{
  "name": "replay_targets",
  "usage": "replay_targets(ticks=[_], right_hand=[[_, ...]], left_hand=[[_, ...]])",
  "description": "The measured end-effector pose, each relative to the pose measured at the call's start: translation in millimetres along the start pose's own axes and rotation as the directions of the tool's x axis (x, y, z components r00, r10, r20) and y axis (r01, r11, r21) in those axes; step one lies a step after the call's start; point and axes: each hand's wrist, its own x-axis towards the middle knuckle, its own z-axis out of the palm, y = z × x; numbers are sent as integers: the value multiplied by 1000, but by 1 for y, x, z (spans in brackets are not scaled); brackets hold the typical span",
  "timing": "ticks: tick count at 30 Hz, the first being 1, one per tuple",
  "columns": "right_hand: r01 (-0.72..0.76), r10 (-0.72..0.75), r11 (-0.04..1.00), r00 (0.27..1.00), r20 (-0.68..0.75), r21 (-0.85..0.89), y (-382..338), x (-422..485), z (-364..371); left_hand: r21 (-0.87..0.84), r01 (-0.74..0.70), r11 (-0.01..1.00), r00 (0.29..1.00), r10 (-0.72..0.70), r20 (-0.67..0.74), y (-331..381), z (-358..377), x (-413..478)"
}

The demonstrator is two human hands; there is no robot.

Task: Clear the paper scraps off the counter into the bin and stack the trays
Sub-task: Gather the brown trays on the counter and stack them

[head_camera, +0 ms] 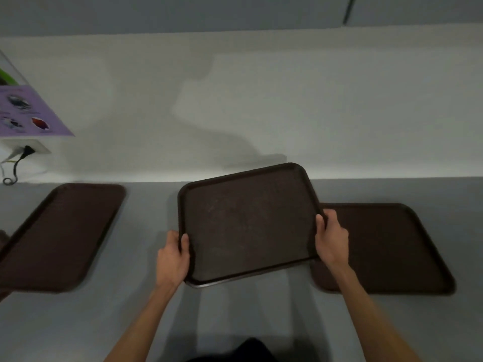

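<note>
The left hand point(172, 257) grips the left edge of the middle tray point(248, 223), thumb over the rim and fingers under it, and the right hand point(330, 237) grips the right edge the same way, so both are clamped on one tray, well apart from each other across its width. That tray is lifted off the counter point(146, 309) and skewed, its right edge overlapping the near-left part of the right tray point(386, 246), which lies flat on the counter. A left tray point(62, 236) lies flat too, well apart from the other two, its left end cut off by the frame. That makes three trays, all dark brown and bare inside as far as the dim light lets me tell. No paper scraps show on the counter or in any tray, so I judge the clearing is probably finished, though the bin is out of view and I cannot confirm it. The stacking looks just begun: no tray sits squarely on another yet, and the held one seems bound for the right tray, which would leave the left tray to follow. At far left, against the wall point(261, 100), there is a purple card point(28, 113) and a plug point(27, 150) in a socket.
</note>
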Motion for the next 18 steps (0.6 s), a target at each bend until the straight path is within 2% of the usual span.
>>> replay_targets(ticks=[5, 8, 12, 18], right_hand=[[-95, 88, 993, 991, -97, -71, 93, 12, -71], [-170, 155, 979, 979, -131, -113, 153, 25, -105], [-227, 203, 956, 969, -140, -185, 234, 43, -139], [-260, 210, 918, 959, -189, -300, 336, 67, -159]], left_hand=[[24, -80, 997, 993, 77, 90, 78, 75, -37], [41, -94, 995, 978, 84, 192, 115, 127, -62], [79, -90, 993, 932, 56, 358, 155, 189, -90], [153, -128, 980, 863, 34, 503, 200, 251, -112]])
